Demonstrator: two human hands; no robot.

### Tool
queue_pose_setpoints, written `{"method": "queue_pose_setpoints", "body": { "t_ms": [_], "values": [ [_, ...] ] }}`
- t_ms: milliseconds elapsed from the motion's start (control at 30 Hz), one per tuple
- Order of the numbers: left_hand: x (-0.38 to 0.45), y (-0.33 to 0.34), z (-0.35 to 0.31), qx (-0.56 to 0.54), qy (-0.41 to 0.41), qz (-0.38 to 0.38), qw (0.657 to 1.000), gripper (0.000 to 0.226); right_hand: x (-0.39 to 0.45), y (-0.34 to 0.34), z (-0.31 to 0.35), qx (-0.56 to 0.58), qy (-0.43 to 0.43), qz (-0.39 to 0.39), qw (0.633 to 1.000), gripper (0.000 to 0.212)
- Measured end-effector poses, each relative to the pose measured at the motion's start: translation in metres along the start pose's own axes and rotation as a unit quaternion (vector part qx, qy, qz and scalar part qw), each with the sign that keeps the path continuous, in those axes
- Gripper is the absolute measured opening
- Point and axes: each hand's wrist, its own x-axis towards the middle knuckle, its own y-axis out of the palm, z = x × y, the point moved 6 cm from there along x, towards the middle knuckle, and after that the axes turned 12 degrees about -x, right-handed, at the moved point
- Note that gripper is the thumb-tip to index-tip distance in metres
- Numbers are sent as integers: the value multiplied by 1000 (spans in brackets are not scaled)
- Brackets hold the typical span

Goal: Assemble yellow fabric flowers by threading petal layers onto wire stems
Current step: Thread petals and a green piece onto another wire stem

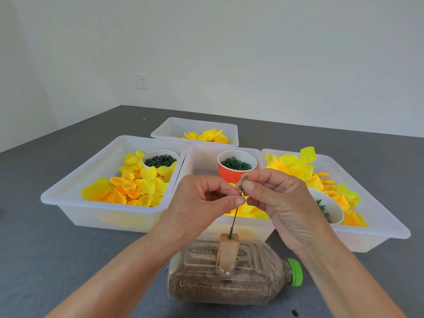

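Nearest, a plastic bottle point(229, 283) is lying on the grey tabletop point(68, 249), carrying a foam block point(227, 251) below the fingers. A green wire stem point(236, 212) is standing in it. The left hand point(199, 210) is pinching it mid-length; the right hand point(275, 198) is pinching its top. Beyond the fingers, white bins point(68, 203) are holding yellow petals point(135, 182).

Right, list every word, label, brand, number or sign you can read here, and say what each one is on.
No text can be read.
Red paper cup: pale marks on its side, partly behind the hands, too blurred to read.
Plastic bottle lying on its side: moulded ridges only, no label visible.
Green bottle cap: no lettering legible.
Wall socket: slots only, no text.
White trays: plain.
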Motion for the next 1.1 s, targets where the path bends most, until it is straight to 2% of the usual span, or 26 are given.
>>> {"method": "queue_pose_setpoints", "body": {
  "t_ms": [367,867,1100],
  "values": [
    [-1,1,-1,8,0,-1,1000,5,1,-2,-1,4,4,0,1000,22],
    [1,0,1,10,-3,-2,1000,4,3,3,-16,91,68,19,993,16],
    [1,0,1,11,-4,-2,1000,6,4,4,-14,81,67,20,994,15]
  ]
}}
